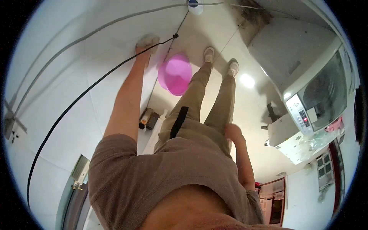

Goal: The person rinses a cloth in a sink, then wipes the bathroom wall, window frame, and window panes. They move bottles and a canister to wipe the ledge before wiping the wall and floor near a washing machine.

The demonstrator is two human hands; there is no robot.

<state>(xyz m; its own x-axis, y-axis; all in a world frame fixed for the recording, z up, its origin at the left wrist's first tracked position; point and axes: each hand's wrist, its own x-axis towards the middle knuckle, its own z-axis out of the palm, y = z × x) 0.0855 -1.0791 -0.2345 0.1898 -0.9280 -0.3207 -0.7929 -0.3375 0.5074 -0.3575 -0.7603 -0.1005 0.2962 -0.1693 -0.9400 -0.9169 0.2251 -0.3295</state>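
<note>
I am bent far forward and look down along my own body to my feet. My left hand point(147, 43) is stretched out to the white tiled surface point(96, 57) and presses a pale cloth point(148, 38) against it. The cloth covers most of the fingers. My right hand point(232, 132) rests on my right thigh and holds nothing. A pink plastic basin point(175, 74) stands on the floor just left of my feet, between the left hand and my left shoe point(208, 54).
A black cable point(82, 94) runs across the tiles under my left arm. A top-loading washing machine point(306, 96) stands at the right. Small bottles point(147, 119) sit by the wall near my legs. A doorway point(274, 199) shows at lower right.
</note>
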